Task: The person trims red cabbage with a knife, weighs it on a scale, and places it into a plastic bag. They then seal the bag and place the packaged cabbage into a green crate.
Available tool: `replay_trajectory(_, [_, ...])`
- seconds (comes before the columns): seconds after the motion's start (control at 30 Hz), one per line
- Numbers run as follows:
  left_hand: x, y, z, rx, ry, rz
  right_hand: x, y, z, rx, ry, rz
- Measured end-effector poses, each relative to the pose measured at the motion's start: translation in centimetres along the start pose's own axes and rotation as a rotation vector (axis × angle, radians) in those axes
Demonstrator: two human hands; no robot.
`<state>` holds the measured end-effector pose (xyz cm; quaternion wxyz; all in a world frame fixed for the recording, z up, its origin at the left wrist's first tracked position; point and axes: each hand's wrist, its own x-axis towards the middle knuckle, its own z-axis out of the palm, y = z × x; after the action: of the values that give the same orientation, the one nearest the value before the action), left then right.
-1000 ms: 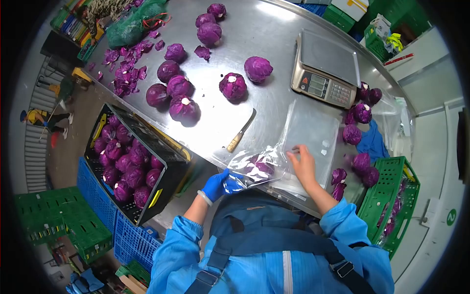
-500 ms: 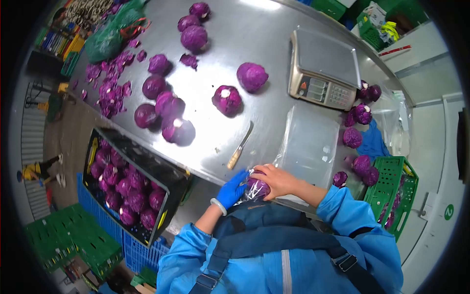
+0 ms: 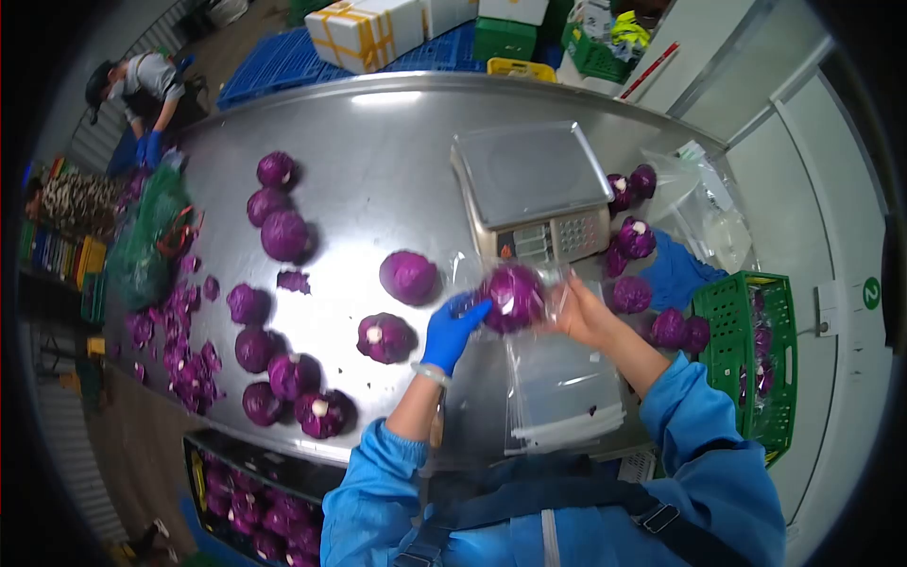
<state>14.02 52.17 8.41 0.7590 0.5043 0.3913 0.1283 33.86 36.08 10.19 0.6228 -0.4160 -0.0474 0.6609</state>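
Note:
A red cabbage (image 3: pixel 513 297) in a clear plastic bag is held up over the table, just in front of the scale. My left hand (image 3: pixel 452 331), in a blue glove, grips it from the left side with the thumb across its front. On the other side my bare right hand (image 3: pixel 588 317) pinches the clear plastic bag (image 3: pixel 559 295) at the cabbage's right. Below them lies a stack of flat clear bags (image 3: pixel 557 397). A wooden knife handle (image 3: pixel 436 427) shows beside my left forearm, which hides much of the knife.
A weighing scale (image 3: pixel 534 180) stands behind my hands. Several loose cabbages (image 3: pixel 385 337) sit on the metal table (image 3: pixel 368 161), with leaf scraps (image 3: pixel 189 350) at the left. A green crate (image 3: pixel 746 312) is at right, a black crate (image 3: pixel 203 454) below left. A co-worker (image 3: pixel 142 90) works at the far left.
Both hands have lifted the bagged cabbage from the table's near edge, close to my body, up toward the scale. My right hand has shifted from the cabbage's top to the bag. The view has turned.

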Motion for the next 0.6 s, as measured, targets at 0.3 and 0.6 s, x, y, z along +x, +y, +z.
replay_trajectory(0.3, [20.0,3.9,3.9,0.141,-0.053,0.234,11.2,-11.7,-1.9,-0.52,0.352,-0.309])
replay_trajectory(0.6, [15.7,5.8,-5.5,-0.345,0.297,0.221,7.1,-20.3,-8.7,-1.1,0.784,-0.528])
